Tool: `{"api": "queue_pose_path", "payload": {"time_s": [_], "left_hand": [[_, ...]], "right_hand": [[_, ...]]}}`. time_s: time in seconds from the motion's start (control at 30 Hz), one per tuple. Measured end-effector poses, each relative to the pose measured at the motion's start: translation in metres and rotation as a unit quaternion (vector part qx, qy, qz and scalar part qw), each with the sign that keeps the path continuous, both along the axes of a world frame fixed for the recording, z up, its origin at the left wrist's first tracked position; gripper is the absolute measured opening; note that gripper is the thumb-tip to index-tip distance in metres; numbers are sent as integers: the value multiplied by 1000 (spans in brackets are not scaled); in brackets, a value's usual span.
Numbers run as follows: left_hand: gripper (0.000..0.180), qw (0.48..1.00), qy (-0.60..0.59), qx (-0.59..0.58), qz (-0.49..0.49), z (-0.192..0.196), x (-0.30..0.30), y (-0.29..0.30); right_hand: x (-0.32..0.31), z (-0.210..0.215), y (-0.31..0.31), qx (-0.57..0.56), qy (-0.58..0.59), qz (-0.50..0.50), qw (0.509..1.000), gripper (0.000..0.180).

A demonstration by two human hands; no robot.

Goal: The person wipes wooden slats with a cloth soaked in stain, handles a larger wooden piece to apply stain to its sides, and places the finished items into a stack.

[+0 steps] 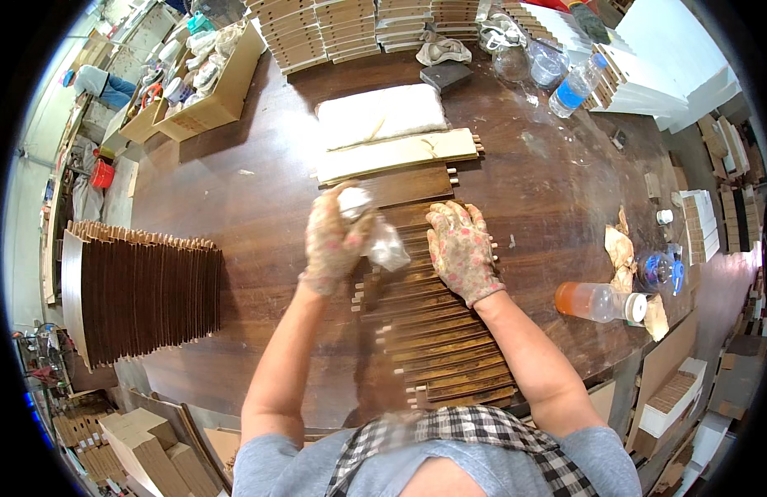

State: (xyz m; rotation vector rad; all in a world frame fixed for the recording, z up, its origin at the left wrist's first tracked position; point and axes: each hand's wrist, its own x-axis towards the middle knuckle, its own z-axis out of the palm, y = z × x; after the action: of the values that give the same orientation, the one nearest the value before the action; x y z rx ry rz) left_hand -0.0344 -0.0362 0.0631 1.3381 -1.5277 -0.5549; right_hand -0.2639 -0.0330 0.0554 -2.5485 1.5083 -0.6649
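Several dark brown wooden slats [450,348] with pegs at their ends lie overlapped in a row in front of me. My right hand [464,253], in a dirty flowered glove, presses on the far slats with its fingers spread. Closed around a crumpled white wad [387,248], my left hand [331,240] is held over the left ends of those slats. It wears a similar glove and is slightly blurred. Whether the wad is cloth or plastic I cannot tell. Beyond the hands lie a dark board [408,187], a pale pegged board [400,156] and a folded white pad [382,116].
A tall row of brown slats [143,294] stands at the left. Stacked boards [317,33] and an open carton [209,99] line the far side. To the right are a bottle of orange liquid [595,302], a blue-capped bottle [575,87] and crumpled brown paper [620,253].
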Motion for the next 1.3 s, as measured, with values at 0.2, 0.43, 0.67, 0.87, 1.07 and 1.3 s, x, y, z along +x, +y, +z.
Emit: {"api": "queue_pose_path", "payload": {"time_s": [0.2, 0.43, 0.67, 0.87, 1.07, 1.3], "left_hand": [[42, 952, -299, -30, -59, -1, -37, 3], [35, 955, -210, 129, 163, -67, 128, 74], [42, 998, -61, -24, -17, 3, 9, 14], [36, 987, -122, 104, 31, -27, -19, 31], [41, 960, -214, 24, 178, -60, 80, 78], [52, 989, -133, -47, 48, -25, 8, 49]], "right_hand": [[-2, -2, 0, 11, 1, 9, 1000, 28], [2, -4, 3, 3, 0, 7, 1000, 27], [-1, -4, 0, -36, 62, -3, 997, 27], [-6, -6, 0, -25, 35, -2, 999, 28], [-1, 0, 3, -6, 34, -6, 999, 26], [-2, -12, 0, -50, 12, 7, 999, 26]]}}
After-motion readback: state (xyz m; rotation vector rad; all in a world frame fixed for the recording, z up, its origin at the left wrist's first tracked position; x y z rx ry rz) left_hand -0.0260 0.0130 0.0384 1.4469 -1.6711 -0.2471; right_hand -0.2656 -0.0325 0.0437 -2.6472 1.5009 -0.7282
